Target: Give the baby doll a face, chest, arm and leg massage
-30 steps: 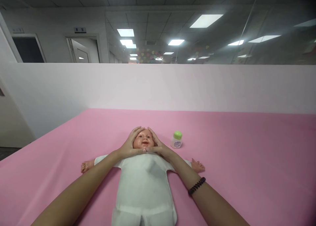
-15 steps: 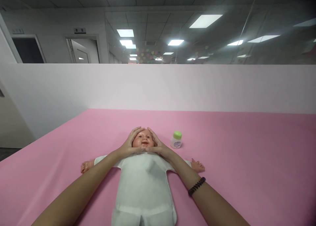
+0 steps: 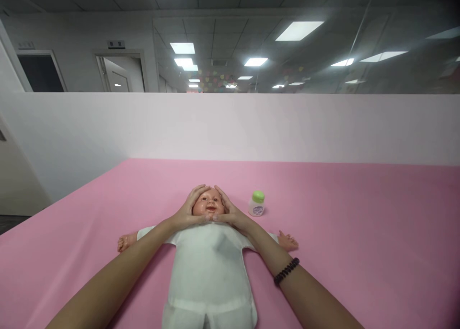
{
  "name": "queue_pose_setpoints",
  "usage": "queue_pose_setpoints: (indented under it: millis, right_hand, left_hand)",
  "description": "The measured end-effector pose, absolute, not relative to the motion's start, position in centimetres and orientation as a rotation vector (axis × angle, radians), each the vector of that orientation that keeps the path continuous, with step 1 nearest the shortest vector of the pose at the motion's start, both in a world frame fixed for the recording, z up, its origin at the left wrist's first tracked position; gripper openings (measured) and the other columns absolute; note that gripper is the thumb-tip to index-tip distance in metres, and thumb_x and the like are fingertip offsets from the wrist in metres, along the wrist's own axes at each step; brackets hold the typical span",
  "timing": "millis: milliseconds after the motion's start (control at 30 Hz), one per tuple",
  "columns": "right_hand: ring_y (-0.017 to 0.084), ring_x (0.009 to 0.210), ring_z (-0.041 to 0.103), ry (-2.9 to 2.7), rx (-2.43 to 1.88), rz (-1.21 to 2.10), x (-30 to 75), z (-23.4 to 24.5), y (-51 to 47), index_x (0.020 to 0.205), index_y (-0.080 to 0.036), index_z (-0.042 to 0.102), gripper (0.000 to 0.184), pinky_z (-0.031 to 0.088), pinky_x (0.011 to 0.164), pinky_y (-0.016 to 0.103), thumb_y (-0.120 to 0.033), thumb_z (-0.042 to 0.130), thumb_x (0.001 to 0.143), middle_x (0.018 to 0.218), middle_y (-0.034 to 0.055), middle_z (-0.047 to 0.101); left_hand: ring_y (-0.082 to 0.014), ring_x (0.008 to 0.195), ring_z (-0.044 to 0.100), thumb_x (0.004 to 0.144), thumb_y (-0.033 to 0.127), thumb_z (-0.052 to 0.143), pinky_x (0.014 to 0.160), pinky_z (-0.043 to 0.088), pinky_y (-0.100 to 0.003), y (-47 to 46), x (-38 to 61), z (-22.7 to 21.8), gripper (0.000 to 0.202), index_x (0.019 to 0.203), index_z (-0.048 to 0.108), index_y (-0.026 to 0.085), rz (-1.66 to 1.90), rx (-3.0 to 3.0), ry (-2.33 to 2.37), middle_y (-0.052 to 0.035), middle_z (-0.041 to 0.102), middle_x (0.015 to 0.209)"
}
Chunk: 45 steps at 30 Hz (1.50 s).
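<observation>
Left hand (image 3: 189,210): fingers curved, slightly apart, cupping the baby doll's (image 3: 208,204) head.
Right hand (image 3: 230,210): cupping the other side, thumb touching the left thumb under the chin; black bracelet (image 3: 286,271) on wrist.
Baby doll: on its back, mid pink tabletop (image 3: 359,233), in white bodysuit (image 3: 208,271).
Green-capped bottle (image 3: 256,203): upright, just beyond the doll's shoulder.

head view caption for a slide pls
Left hand and right hand cradle a white-clad vinyl baby doll's head on a pink surface

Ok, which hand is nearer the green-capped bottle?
Right. The right hand is on the doll's face, beside the bottle without touching it; the left hand is on the face's far side, farther away.
</observation>
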State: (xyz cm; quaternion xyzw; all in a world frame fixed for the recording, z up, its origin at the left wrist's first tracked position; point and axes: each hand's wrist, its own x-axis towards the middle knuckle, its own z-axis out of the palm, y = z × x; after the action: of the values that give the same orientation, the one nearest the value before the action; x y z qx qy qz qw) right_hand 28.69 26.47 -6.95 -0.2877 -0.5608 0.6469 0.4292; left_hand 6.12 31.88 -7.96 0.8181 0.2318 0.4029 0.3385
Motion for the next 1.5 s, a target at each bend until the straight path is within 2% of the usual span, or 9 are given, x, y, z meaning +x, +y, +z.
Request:
queue_pose_setpoints:
  millis: [133, 333, 433, 533, 700, 800, 1000, 1333, 1500]
  right_hand:
    - [0.03, 0.153, 0.023, -1.395, -0.727, 1.602, 28.6, -6.9, 26.6, 0.159, -0.045, 0.012, 0.115, 0.033, 0.118, 0.047, -0.029, 0.085, 0.072, 0.17, 0.0011, 0.005]
    - [0.03, 0.147, 0.036, -1.393, -0.715, 1.611, 28.0, -6.8, 27.7, 0.16, -0.041, 0.01, 0.119, 0.033, 0.118, 0.046, -0.025, 0.085, 0.069, 0.168, 0.0054, 0.018]
    - [0.03, 0.149, 0.033, -1.407, -0.723, 1.601, 28.1, -6.6, 27.2, 0.16, -0.043, 0.014, 0.114, 0.034, 0.117, 0.046, -0.027, 0.084, 0.072, 0.169, 0.0034, 0.013]
    - [0.03, 0.153, 0.023, -1.427, -0.741, 1.579, 28.3, -6.3, 26.4, 0.159, -0.043, 0.019, 0.111, 0.033, 0.118, 0.046, -0.029, 0.086, 0.071, 0.17, 0.0017, 0.006]
    - [0.03, 0.155, 0.013, -1.448, -0.761, 1.537, 28.5, -6.1, 26.3, 0.158, -0.041, 0.023, 0.113, 0.028, 0.12, 0.045, -0.029, 0.089, 0.067, 0.17, 0.0017, 0.002]
    - [0.029, 0.155, 0.014, -1.446, -0.759, 1.53, 28.4, -6.4, 26.7, 0.159, -0.041, 0.022, 0.112, 0.029, 0.119, 0.044, -0.03, 0.088, 0.069, 0.17, 0.002, 0.003]
    - [0.03, 0.151, 0.027, -1.44, -0.745, 1.533, 28.2, -7.0, 27.4, 0.159, -0.043, 0.016, 0.113, 0.033, 0.117, 0.045, -0.03, 0.084, 0.071, 0.17, 0.0023, 0.005]
    - [0.029, 0.155, 0.013, -1.505, -0.772, 1.472, 28.4, -6.3, 27.0, 0.159, -0.039, 0.021, 0.116, 0.025, 0.121, 0.043, -0.03, 0.09, 0.066, 0.17, 0.0034, 0.006]
    - [0.028, 0.155, 0.017, -1.496, -0.778, 1.477, 28.3, -6.4, 26.8, 0.159, -0.04, 0.02, 0.109, 0.029, 0.119, 0.043, -0.031, 0.085, 0.072, 0.17, 0.0023, 0.004]
  left_hand:
    - [-0.0344, 0.152, 0.021, 0.078, 0.05, 0.08, 0.125, 0.023, -0.052, 31.9, 6.2, -8.0, 0.087, 0.152, 0.038, 0.032, 1.057, 2.131, 0.61, -0.0095, 0.028, 0.161]
    - [-0.0361, 0.154, 0.013, 0.08, 0.057, 0.074, 0.126, 0.018, -0.056, 32.5, 5.7, -8.1, 0.085, 0.153, 0.037, 0.034, 1.003, 2.15, 0.56, -0.0084, 0.024, 0.163]
    - [-0.0361, 0.154, 0.014, 0.08, 0.056, 0.075, 0.126, 0.021, -0.055, 32.3, 5.7, -8.1, 0.086, 0.154, 0.036, 0.034, 0.999, 2.157, 0.58, -0.0086, 0.023, 0.163]
    - [-0.0357, 0.154, 0.017, 0.076, 0.054, 0.08, 0.125, 0.025, -0.053, 31.9, 6.0, -8.1, 0.092, 0.154, 0.036, 0.033, 1.037, 2.145, 0.65, -0.0092, 0.023, 0.163]
    - [-0.035, 0.154, 0.017, 0.074, 0.053, 0.082, 0.126, 0.022, -0.054, 31.7, 6.3, -8.1, 0.094, 0.153, 0.036, 0.031, 1.034, 2.168, 0.698, -0.0107, 0.021, 0.163]
    - [-0.035, 0.154, 0.016, 0.075, 0.053, 0.081, 0.126, 0.021, -0.054, 31.8, 6.2, -8.0, 0.093, 0.153, 0.037, 0.031, 1.042, 2.164, 0.669, -0.0114, 0.022, 0.163]
    - [-0.036, 0.153, 0.016, 0.078, 0.055, 0.076, 0.125, 0.021, -0.056, 32.3, 6.0, -7.9, 0.087, 0.153, 0.037, 0.032, 1.015, 2.157, 0.55, -0.01, 0.025, 0.161]
    - [-0.0358, 0.154, 0.017, 0.073, 0.054, 0.082, 0.125, 0.022, -0.056, 31.8, 6.3, -8.1, 0.094, 0.152, 0.037, 0.031, 1.058, 2.18, 0.679, -0.0117, 0.024, 0.162]
    - [-0.0362, 0.154, 0.017, 0.076, 0.054, 0.079, 0.125, 0.023, -0.055, 32.0, 6.1, -8.0, 0.091, 0.153, 0.037, 0.031, 1.039, 2.164, 0.619, -0.0111, 0.024, 0.162]
